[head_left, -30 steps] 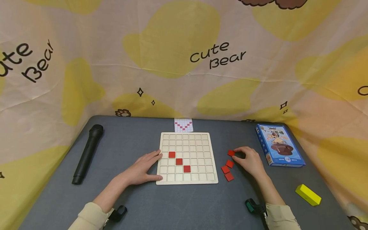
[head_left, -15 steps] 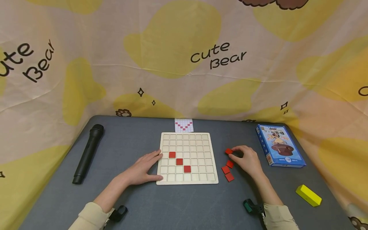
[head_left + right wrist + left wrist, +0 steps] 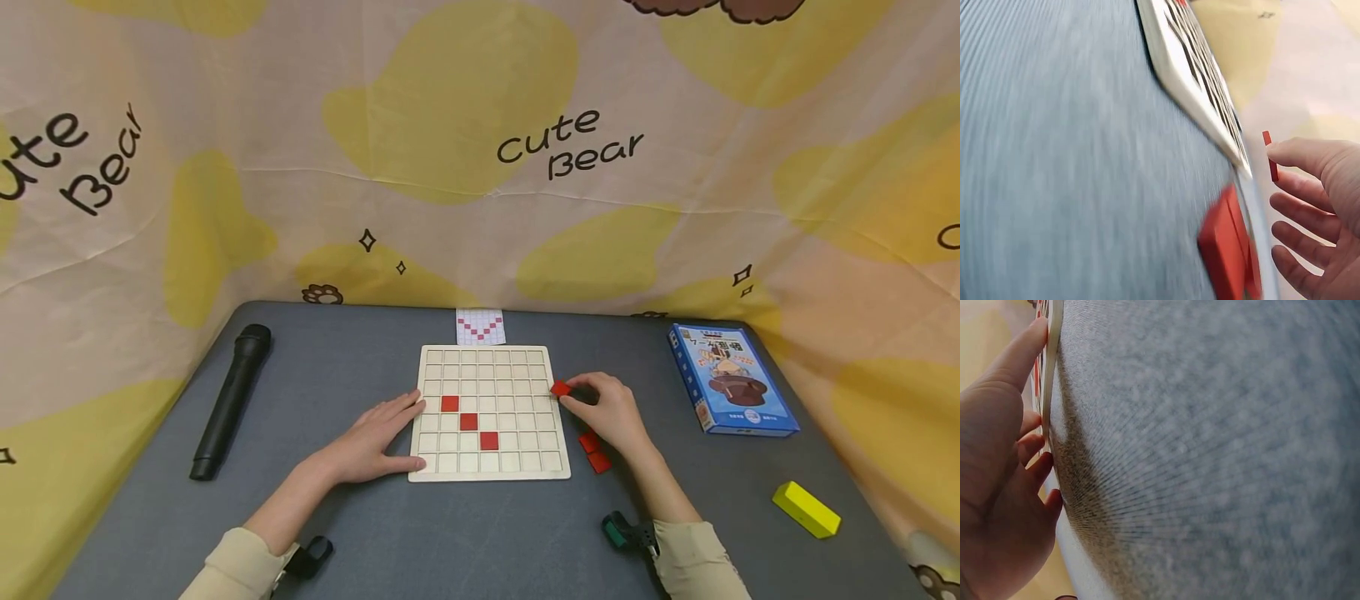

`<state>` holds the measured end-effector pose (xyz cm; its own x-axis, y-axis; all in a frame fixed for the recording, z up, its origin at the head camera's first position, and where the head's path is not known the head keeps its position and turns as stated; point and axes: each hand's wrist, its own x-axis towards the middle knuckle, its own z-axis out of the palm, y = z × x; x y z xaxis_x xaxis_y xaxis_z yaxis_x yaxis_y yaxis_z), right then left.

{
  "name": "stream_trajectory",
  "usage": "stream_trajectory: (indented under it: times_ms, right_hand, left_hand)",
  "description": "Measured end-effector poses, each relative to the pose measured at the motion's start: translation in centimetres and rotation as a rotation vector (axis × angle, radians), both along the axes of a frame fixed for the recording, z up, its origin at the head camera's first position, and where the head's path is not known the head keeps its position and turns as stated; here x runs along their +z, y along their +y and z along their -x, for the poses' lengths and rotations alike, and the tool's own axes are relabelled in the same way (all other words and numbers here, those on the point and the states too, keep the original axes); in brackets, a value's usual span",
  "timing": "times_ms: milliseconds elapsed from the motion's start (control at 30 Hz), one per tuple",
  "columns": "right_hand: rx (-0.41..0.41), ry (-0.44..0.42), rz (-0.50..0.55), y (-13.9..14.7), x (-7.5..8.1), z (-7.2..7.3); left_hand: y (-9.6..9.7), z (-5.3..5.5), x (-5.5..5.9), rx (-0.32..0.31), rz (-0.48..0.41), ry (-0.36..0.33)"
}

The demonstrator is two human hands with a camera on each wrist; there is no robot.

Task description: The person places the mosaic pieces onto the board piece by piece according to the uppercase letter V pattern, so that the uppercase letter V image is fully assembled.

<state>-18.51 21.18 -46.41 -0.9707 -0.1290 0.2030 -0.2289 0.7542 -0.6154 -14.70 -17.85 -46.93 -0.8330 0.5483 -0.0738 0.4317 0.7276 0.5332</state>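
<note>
Grey tbl [image 3: 487, 542]; R hand [image 3: 609, 408] pinches red tile [image 3: 559, 389]; loose tiles [image 3: 1224, 250] blurry, wrist cam.

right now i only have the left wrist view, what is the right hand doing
Observer: The right hand is pinching a red tile near the right edge of the grid board.
Operator: ok and what lies just beyond the far edge of the board
Observer: A small card printed with a red V-shaped pattern of squares.
</note>
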Motion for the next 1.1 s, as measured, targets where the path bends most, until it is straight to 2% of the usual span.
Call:
stream_trajectory:
  times_ms: [600,867,1100]
  right_hand:
    - [0.138,-0.021,0.099,-8.1,0.1,0.7]
    - [0.212,-0.016,0.07,-11.5,-0.4,1.3]
    - [0.263,0.009,0.027,-13.8,-0.2,1.7]
  left_hand:
    - [-0.1,0.0,-0.1,-0.03,0.009,0.009]
    - [0.0,-0.1,-0.1,-0.038,-0.006,0.017]
    - [0.0,-0.1,-0.2,-0.035,-0.017,0.009]
